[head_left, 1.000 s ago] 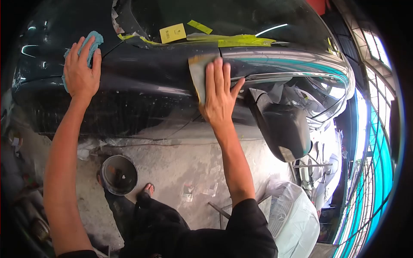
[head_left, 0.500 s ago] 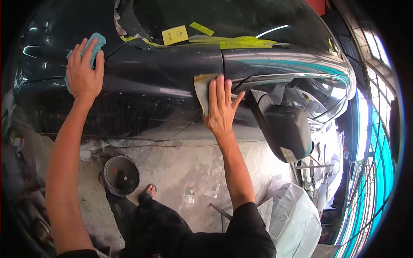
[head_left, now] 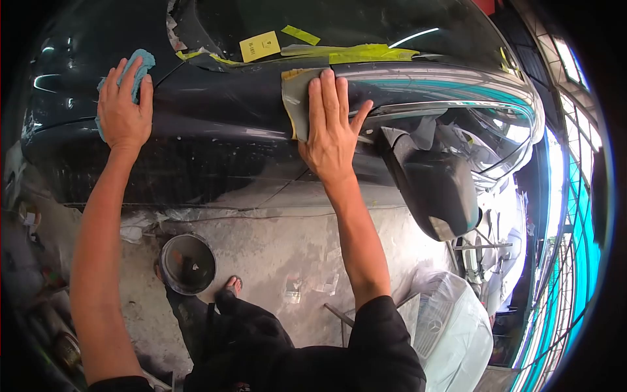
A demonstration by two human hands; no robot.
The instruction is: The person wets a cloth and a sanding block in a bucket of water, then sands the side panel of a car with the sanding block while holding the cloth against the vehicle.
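My left hand (head_left: 125,111) rests on the dark car hood, its fingers over a bunched blue cloth (head_left: 142,62) that shows between thumb and forefinger. With outstretched fingers, my right hand (head_left: 331,127) presses a sheet of sandpaper (head_left: 296,104) against the dark fender (head_left: 222,98). The sheet is greyish with a yellowish edge, and part of it is hidden under my palm and fingers. My right fingertips lie at the seam just below the windshield's corner. My right thumb is spread towards the side mirror (head_left: 437,189).
Yellow-green tape (head_left: 372,53) and a yellow label (head_left: 259,46) are on the windshield's lower edge. A black bucket (head_left: 187,264) stands on the concrete floor by my feet. A plastic-wrapped part with a grille (head_left: 450,326) is at the lower right, near a metal stand.
My right hand and the sandpaper have slid up the fender, away from me towards the windshield. My left hand stays on the cloth. The view has shifted slightly.
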